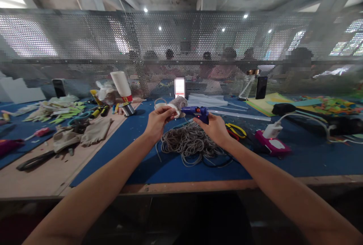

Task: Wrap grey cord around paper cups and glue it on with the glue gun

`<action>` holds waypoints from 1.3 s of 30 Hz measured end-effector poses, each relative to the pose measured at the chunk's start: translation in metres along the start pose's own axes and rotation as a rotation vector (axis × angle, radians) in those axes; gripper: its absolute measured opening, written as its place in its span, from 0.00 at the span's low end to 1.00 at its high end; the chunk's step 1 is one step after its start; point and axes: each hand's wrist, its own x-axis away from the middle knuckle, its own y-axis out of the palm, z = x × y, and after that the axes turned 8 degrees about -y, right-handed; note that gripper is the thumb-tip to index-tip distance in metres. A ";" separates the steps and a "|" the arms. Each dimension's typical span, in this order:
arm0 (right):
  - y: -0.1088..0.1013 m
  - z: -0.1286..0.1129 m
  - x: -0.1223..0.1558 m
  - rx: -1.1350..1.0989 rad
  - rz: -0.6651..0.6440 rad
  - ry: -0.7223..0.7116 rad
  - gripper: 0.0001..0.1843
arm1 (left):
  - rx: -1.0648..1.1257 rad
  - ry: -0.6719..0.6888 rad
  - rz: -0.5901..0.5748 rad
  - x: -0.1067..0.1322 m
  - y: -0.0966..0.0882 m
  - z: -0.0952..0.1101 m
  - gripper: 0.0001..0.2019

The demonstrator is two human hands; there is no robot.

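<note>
My left hand (157, 123) is closed, its thumb and fingers pinching a small white cup-like piece (172, 106) with a grey cord-like covering (180, 102) at its far side. In my right hand (216, 128) is a blue hot glue gun (202, 114), its nozzle pointing left at the piece and close to it; whether they touch I cannot tell. Beneath both hands a loose heap of grey cord (193, 142) lies on the blue mat (141, 167). Yellow-handled pliers (237, 131) rest just right of the cord.
A leaning stack of paper cups (121, 84) stands near a metal can (128, 109). Work gloves (96, 131) lie at left. Clear strips (241, 115) and a lit phone (179, 87) are behind my hands. At right, a white plug (272, 129) sits in a pink power strip (273, 144). Perforated mesh (184, 54) closes the back.
</note>
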 end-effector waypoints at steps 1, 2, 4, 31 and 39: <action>0.000 0.000 0.000 -0.002 0.005 0.001 0.22 | 0.001 -0.004 0.001 0.000 0.000 0.000 0.15; 0.000 0.001 0.000 -0.007 0.007 0.006 0.22 | 0.003 -0.010 0.002 0.000 0.000 0.000 0.15; 0.001 0.002 -0.001 -0.030 0.009 0.022 0.22 | 0.008 -0.024 0.004 0.001 0.001 0.000 0.15; -0.012 0.019 -0.018 -0.995 0.152 0.318 0.12 | -0.100 0.007 -0.076 0.006 0.001 -0.007 0.13; -0.012 0.072 -0.025 -0.810 0.125 0.627 0.19 | -0.074 -0.034 -0.066 0.001 -0.002 -0.010 0.17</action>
